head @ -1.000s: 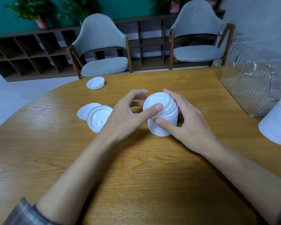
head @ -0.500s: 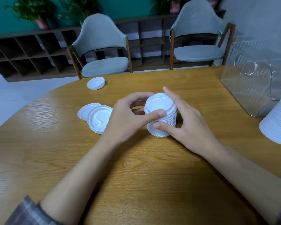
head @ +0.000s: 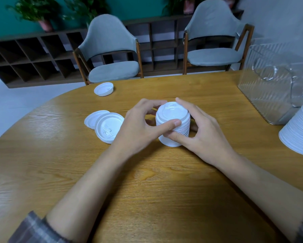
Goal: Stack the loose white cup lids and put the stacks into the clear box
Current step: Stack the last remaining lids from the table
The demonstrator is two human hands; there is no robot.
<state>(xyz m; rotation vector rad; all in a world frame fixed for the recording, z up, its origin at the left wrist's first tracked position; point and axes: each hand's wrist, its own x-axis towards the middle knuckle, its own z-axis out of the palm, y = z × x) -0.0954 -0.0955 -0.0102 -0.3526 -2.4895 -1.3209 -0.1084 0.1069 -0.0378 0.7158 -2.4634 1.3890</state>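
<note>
A short stack of white cup lids point(head: 173, 116) stands upright on the wooden table point(head: 147, 181) in the middle. My left hand point(head: 138, 127) curls round its left side, thumb across the front. My right hand point(head: 201, 130) wraps its right side, thumb low on the front. Two loose lids point(head: 106, 127) lie overlapping just left of my left hand. One more lid point(head: 103, 89) lies upside down near the far edge. The clear box point(head: 273, 88) stands at the right.
A tall stack of white lids point(head: 299, 130) leans at the right edge, in front of the clear box. Two grey chairs point(head: 112, 55) stand behind the table, with a dark shelf unit and potted plants along the wall.
The stack was tilted toward me a second ago; both hands have brought it upright and pressed it a little shorter. The loose lids have not moved.
</note>
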